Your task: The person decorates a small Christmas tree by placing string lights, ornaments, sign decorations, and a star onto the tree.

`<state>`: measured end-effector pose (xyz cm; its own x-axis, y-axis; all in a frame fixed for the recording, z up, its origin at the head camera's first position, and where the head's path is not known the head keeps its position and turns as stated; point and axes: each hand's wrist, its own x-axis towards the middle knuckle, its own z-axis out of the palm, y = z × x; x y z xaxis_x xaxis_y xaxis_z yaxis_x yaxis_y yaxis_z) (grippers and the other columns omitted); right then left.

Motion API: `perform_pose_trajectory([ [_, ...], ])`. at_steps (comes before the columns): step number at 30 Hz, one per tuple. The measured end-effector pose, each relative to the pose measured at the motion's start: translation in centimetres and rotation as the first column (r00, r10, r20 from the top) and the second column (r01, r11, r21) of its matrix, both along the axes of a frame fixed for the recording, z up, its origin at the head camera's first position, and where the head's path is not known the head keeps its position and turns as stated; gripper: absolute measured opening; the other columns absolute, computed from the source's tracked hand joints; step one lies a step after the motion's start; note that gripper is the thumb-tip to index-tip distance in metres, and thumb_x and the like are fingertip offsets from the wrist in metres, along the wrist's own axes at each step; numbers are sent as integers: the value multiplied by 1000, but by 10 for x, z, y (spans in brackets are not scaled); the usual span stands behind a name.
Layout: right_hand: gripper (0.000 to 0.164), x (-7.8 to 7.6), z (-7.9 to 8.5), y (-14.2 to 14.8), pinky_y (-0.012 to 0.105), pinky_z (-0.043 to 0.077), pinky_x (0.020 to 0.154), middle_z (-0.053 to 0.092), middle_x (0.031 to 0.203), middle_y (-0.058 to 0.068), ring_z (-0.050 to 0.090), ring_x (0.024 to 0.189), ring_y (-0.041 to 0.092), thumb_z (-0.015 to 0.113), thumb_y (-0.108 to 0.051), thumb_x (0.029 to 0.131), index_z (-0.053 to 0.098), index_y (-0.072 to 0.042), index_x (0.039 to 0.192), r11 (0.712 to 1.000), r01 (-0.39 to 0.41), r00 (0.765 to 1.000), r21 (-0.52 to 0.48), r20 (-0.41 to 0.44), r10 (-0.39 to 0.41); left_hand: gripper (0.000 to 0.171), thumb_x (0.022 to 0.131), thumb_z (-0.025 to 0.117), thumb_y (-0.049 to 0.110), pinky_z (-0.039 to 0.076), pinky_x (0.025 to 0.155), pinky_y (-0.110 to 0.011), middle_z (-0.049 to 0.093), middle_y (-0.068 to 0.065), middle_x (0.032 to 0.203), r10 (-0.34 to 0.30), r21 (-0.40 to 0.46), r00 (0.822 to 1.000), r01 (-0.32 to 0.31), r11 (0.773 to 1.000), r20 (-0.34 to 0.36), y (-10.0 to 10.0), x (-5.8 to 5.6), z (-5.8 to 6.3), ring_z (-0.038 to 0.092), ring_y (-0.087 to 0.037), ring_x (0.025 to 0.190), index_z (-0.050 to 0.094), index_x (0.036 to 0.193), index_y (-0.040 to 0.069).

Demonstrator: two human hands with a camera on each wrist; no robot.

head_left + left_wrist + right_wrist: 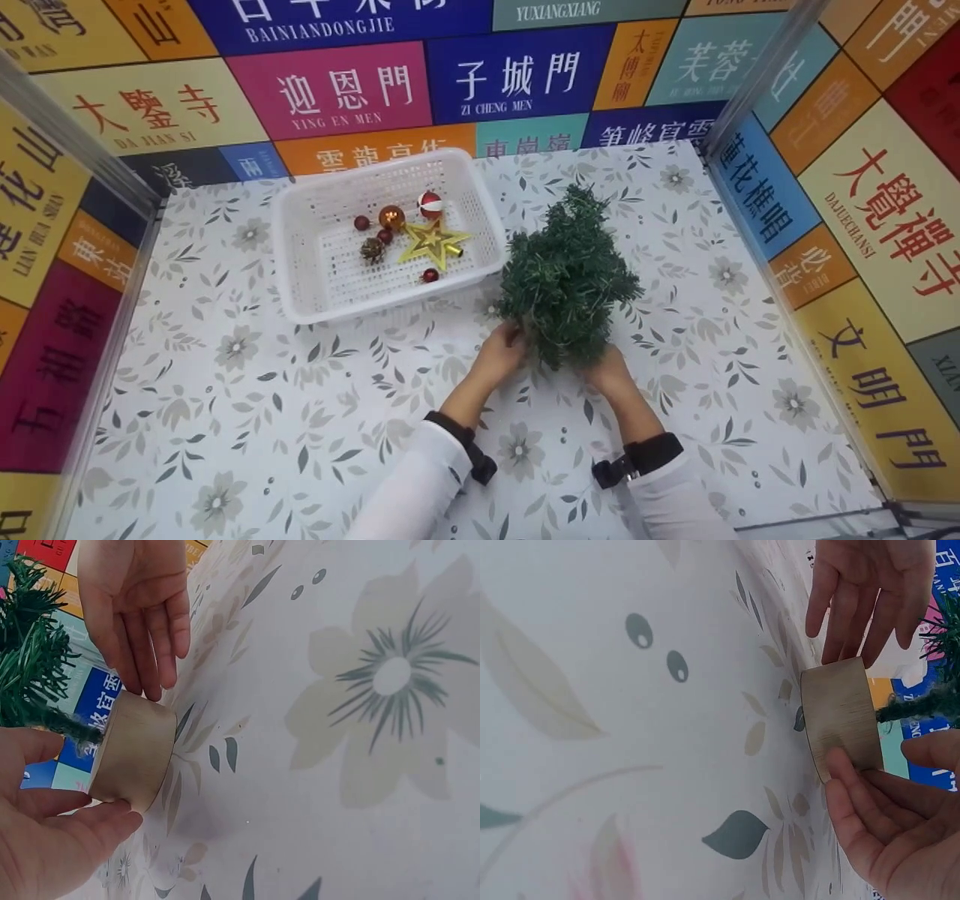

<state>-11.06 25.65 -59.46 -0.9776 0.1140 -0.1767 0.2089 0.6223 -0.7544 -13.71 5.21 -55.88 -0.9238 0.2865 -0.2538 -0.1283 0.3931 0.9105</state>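
Where two pale sleeves [409, 480] come in nearer the person than the tree [568, 277], each ends in a black wrist strap [652, 452]. Beyond the straps, the left hand [501, 352] and the right hand [609, 371] reach the tree's foot from either side. Both have extended, relaxed fingers touching the round, wood-coloured base [135, 754], thumbs held away from it; neither is clenched.

Above that base, the small green artificial tree rises on a thin trunk over the leaf-and-flower tablecloth [322, 420]. Just left of the tree and a little beyond its foot is a white perforated basket [390, 298]. It holds a gold star [433, 241], a pinecone [372, 250], a copper-coloured ball [391, 217], a red-and-white ball [430, 204] and small red balls [430, 275].

Farthest past the tree, the back wall [330, 90] carries coloured panels reading "YING EN MEN" (迎恩門), "ZI CHENG MEN" (子城門), "DA JIAN SI" and, higher, "BAINIANDONGJIE" and "YUXIANGXIANG". The wall left of the tree reads "LIAN HUA SHAN"; the one to its right, "DAJUECHANSI" and 文明門.
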Motion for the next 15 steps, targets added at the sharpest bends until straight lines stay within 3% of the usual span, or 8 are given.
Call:
perform_pose_trajectory([
  [2, 35, -4, -16, 6, 43, 50, 62, 60, 72, 19, 56, 65, 31, 69, -28, 73, 62, 6, 79, 999, -18, 1000, 26, -24, 19, 48, 96, 46, 21, 38, 100, -37, 45, -19, 135, 2, -14, 1000, -1, 1000, 3, 1, -1, 0, 44, -30, 123, 38, 138, 1],
  [4, 41, -3, -9, 2, 45, 50, 68, 62, 79, 22, 58, 71, 33, 69, -32, 75, 63, 8, 83, 998, -13, 1000, 66, -13, 14, 47, 96, 45, 21, 35, 102, -37, 45, -19, 136, 1, -24, 1000, -1, 1000, -7, 1, -2, 0, 43, -29, 124, 38, 139, 2],
  [9, 34, 6, 39, -20, 49, 48, 75, 60, 83, 26, 57, 76, 36, 62, -21, 81, 61, 12, 88, 993, -12, 998, 119, 69, 4, 46, 96, 45, 20, 35, 102, -37, 46, -18, 135, 11, -5, 1000, -11, 1000, -8, -2, -6, -2, 43, -30, 124, 39, 138, 2],
  [13, 25, 6, 40, -19, 43, 49, 67, 58, 76, 16, 54, 70, 29, 60, -13, 80, 61, 11, 89, 999, -2, 997, 44, 82, -1, 46, 97, 45, 21, 35, 102, -37, 44, -20, 136, 26, 20, 999, -27, 999, 23, -6, -7, 1, 43, -30, 124, 38, 139, 2],
  [15, 29, 6, 41, -14, 42, 50, 67, 60, 81, 19, 57, 72, 31, 59, -7, 79, 59, 13, 99, 999, 0, 994, -43, 111, 5, 46, 97, 45, 19, 35, 102, -38, 42, -21, 137, 31, 25, 999, -32, 999, 24, -10, -8, 4, 43, -31, 124, 37, 139, 0],
])
